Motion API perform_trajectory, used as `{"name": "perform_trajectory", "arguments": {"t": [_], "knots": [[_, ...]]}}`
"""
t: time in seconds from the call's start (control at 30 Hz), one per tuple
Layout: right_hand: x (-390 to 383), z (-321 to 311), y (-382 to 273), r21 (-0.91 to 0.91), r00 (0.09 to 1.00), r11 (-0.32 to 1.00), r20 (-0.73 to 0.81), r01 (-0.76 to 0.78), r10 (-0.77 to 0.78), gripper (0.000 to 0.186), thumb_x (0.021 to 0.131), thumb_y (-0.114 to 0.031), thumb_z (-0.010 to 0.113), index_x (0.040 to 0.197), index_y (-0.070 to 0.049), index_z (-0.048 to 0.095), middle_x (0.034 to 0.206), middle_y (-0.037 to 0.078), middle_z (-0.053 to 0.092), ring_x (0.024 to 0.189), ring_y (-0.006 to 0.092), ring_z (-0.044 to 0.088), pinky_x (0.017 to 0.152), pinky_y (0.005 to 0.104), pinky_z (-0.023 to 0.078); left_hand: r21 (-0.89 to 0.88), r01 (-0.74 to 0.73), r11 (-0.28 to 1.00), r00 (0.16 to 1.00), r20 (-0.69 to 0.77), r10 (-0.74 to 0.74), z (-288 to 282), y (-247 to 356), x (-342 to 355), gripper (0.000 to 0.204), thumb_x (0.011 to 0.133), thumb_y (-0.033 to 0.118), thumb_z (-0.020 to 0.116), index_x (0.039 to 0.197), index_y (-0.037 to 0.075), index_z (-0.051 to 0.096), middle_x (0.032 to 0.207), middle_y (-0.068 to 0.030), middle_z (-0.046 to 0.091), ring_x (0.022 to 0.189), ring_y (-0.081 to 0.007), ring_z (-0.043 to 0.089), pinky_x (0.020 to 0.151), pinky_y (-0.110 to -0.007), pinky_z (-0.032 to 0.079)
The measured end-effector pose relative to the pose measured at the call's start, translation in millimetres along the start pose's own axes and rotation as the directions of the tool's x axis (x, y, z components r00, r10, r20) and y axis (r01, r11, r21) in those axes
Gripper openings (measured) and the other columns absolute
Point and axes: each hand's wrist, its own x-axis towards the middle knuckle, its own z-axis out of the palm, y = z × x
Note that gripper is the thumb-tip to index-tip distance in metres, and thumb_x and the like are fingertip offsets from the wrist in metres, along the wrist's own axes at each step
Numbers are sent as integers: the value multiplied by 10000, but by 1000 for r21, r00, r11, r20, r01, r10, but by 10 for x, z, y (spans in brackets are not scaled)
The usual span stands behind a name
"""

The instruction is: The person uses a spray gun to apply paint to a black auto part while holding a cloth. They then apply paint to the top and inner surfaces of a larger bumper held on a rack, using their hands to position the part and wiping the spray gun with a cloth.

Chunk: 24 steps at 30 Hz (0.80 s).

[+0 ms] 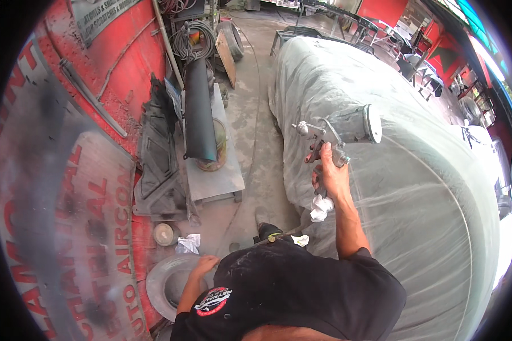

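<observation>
My right hand [334,177] is wrapped round the handle of a spray gun [326,136], held up in front of the plastic-covered car [415,187]. The gun's cup [361,125] has a pale round lid and tilts to the right. A crumpled white rag [321,208] hangs just below that hand. Down at my left side, my left hand [205,265] is closed; what it grips, if anything, cannot be made out. A thin hose [293,232] passes in front of my body. Ahead to the left, a long black panel [199,113] rests on a low grey stand [216,176].
Dark car trim [162,165] leans against the red wall [116,74]. By my left hand are a round grey wheel-like part [156,284], a small can [166,234] and crumpled white paper [188,244]. Farther back hang coiled hoses [194,41]; a tire [230,41] stands beside a board.
</observation>
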Motion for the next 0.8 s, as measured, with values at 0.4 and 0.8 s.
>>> {"name": "perform_trajectory", "arguments": {"t": [0.4, 0.8], "knots": [[697, 52, -138, 37, 1000, 999, -20, 4, -3, 558, 989, -533, 472, 1078, 0, 611, 814, 88, 657, 423, 129, 487, 365, 271, 393, 34, 43, 998, 995, -87, -40, 583, -731, 264, 492, 965, 393, 439, 883, -25, 686, 819, -250, 649, 843, -404, 641, 775, -489, 473], [1330, 194, 105, 60, 999, 998, 44, -20, 17, 564, 963, -572, 495, 1026, -20, 597, 820, 80, 660, 431, 127, 502, 352, 280, 406, -641, 555, 531, 599, -136, -789, 48, 644, -1062, 771, 950, 683, 334, 1250, 4, 542, 915, -111, 625, 807, -202, 608, 585, -404, 498]]}}
